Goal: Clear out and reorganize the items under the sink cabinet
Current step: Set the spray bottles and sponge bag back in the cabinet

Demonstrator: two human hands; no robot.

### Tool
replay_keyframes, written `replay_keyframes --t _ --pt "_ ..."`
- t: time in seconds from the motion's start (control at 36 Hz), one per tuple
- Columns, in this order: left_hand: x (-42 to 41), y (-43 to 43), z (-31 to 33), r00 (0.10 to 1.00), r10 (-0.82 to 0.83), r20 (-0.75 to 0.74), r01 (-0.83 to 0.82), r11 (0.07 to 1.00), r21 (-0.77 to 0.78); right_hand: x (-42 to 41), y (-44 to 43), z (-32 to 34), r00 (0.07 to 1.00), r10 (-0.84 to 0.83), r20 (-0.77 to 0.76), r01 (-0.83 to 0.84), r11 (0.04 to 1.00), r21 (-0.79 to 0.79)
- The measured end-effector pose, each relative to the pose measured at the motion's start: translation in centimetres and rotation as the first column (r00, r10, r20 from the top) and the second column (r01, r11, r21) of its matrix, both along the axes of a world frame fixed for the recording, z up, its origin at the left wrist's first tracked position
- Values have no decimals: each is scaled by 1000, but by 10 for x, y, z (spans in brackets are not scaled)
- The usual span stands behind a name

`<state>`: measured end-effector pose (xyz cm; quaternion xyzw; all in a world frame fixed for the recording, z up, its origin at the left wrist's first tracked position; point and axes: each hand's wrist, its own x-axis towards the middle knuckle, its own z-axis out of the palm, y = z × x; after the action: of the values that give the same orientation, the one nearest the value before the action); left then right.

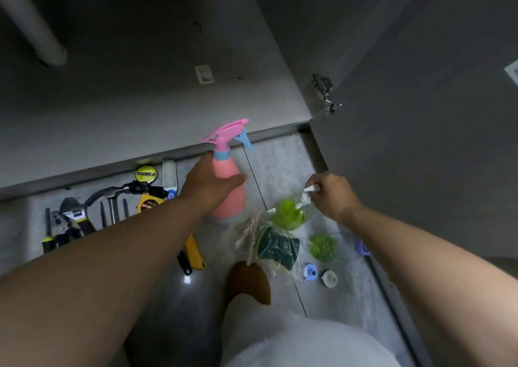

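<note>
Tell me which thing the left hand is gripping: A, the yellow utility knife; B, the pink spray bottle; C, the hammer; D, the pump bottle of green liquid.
B: the left hand curls round the body of the pink spray bottle, while the right hand pinches the pump bottle of green liquid.

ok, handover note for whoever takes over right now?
Left hand grips the pink spray bottle, which is upright.
Right hand pinches the white top of the green bottle.
Tools, sponge bag and caps lie on the floor in front of the cabinet.
Done: clearing out, by the look of it.
Left: sort the items and put them back.
</note>
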<state>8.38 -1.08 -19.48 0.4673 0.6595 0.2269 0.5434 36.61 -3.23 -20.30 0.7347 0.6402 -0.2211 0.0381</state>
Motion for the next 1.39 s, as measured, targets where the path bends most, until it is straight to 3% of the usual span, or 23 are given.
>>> replay_keyframes --t 0.28,0.53,0.83,0.89,0.92,1.0,1.06,1.11,1.28,1.39 --pt "7 7 -2 990 116 85 -111 992 -59 -5 97 1 991 -79 105 66 990 123" --pt "9 17 -4 979 157 132 -150 987 -65 -6 145 -3 977 -194 87 174 965 198" --pt "24 10 3 986 129 107 -128 992 -19 -33 98 -5 918 -301 -257 376 868 324" --pt "30 9 6 986 120 113 -119 993 -12 -48 75 -3 869 -312 -385 414 884 217" --pt "33 8 8 987 113 117 -113 994 -7 -54 62 -1 812 -322 -487 408 909 80" --pt "41 5 12 989 82 121 -84 996 13 -68 22 1 654 -314 -688 141 944 -297" --pt "46 2 15 991 61 117 -65 998 25 -75 3 -1 631 -260 -731 33 950 -310" --pt "49 -1 18 994 16 107 -21 999 46 -80 -7 -2 616 -229 -754 84 970 -227" --pt "46 -4 17 982 -139 125 132 989 64 -71 -7 -13 769 -148 -622 192 981 5" --pt "31 -1 4 969 -239 56 236 970 55 -45 11 -39 783 -336 -524 412 911 31"
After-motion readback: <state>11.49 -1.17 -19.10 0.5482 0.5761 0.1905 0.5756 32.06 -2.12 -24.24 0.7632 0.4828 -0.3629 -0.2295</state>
